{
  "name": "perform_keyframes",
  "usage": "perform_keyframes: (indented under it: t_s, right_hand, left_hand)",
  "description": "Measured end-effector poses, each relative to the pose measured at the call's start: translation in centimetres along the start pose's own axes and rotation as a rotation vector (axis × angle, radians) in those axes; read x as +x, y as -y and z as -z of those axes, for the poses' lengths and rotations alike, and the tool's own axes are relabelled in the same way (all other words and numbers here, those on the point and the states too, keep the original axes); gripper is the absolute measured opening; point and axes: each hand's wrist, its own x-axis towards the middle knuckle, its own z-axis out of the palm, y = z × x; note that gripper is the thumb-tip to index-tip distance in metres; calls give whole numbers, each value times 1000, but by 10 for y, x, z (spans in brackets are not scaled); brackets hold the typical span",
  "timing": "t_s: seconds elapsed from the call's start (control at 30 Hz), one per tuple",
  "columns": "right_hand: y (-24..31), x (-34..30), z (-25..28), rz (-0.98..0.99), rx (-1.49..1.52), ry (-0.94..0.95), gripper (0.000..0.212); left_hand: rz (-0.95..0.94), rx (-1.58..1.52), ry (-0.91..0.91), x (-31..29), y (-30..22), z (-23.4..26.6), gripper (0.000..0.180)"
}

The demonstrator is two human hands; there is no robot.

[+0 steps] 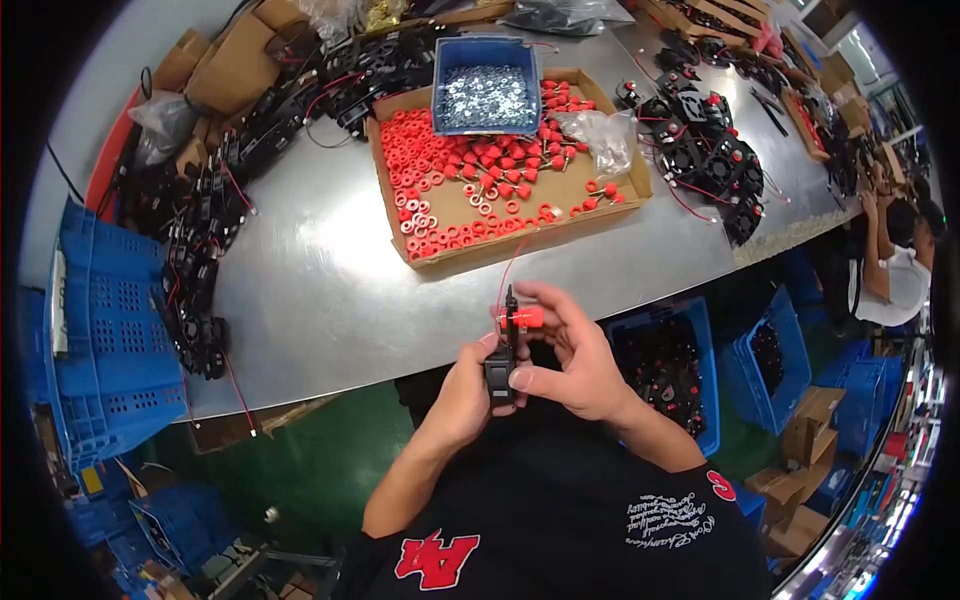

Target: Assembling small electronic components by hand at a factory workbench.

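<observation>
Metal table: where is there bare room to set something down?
The table is barest between the cardboard tray and the black parts at left. A narrower strip runs between tray and right hand. Crowded: the tray itself and the right side, under black fans.

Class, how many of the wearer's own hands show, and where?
2: the left hand holds the black part from the left, the right hand from the right; both are partly hidden.

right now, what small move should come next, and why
Perhaps gently twist the red knob with the right hand to check its fit: it sticks out from the black part beside that hand, the left hand grips the part, and the knob's seating is unclear.
</observation>
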Motion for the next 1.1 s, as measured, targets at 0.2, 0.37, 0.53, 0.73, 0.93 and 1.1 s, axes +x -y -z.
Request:
perform_keyframes:
  t_s: [0.2,0.37,0.53,0.73,0.93,1.1]
  right_hand:
    - [19,-17,18,-212,-36,-75,75]
    - [50,6,88,109,-267,-435,70]
    - [115,66,204,370,-1375,-1001,67]
    - [100,89,287,239,-1442,-1020,74]
    - [20,46,184,645,-1209,-1109,52]
    - [-33,4,108,667,-1229,-781,40]
  left_hand:
    - [-42,61,-45,17,10,-38,50]
    - [-287,436,-57,4,19,-46,41]
    - [-532,579,-238,10,26,-16,38]
    - [-851,1046,-651,6,-25,29,10]
    - [-815,1714,-1451,3,-113,166,33]
    - [-774,1941,-1420,-7,-187,272,46]
